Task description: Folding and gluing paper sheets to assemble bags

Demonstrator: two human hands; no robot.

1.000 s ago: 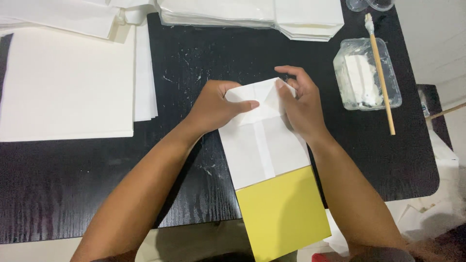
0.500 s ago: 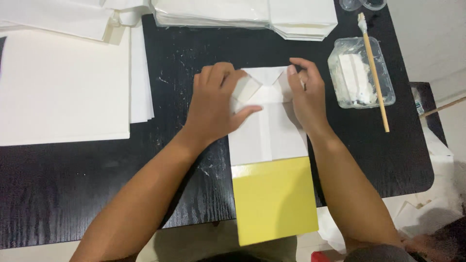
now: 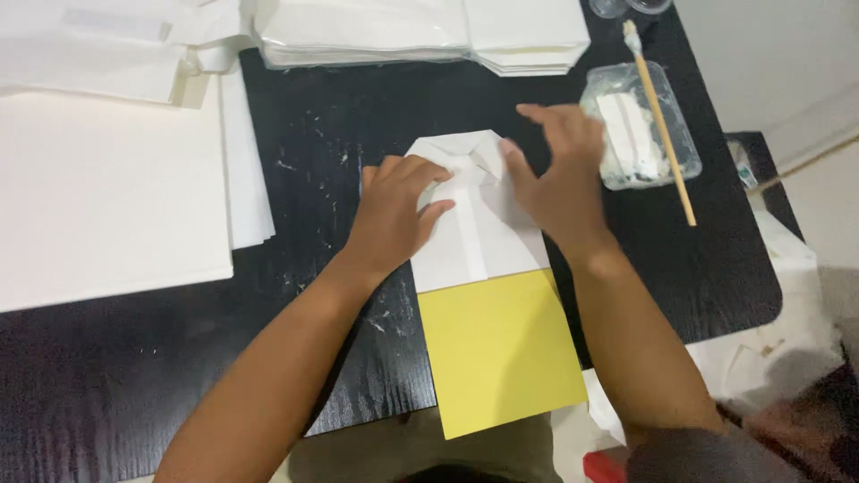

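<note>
A folded white paper bag [image 3: 483, 234] lies on the black table [image 3: 340, 134], its top end folded into a point, with a yellow sheet [image 3: 497, 349] sticking out of its near end. My left hand [image 3: 394, 210] presses flat on the bag's left side, fingers curled over the folded edge. My right hand [image 3: 559, 174] hovers with fingers spread over the bag's upper right corner, thumb near the fold, holding nothing.
A clear plastic tub of white paste [image 3: 640, 125] with a wooden stick [image 3: 662, 116] across it stands at the right. Stacks of white paper bags [image 3: 420, 31] lie at the back, large white sheets [image 3: 107, 188] at the left. White paste flecks dot the table.
The top of the bag has been folded into a point. My left hand slid down onto the bag's left side; my right hand lifted off the fold and opened.
</note>
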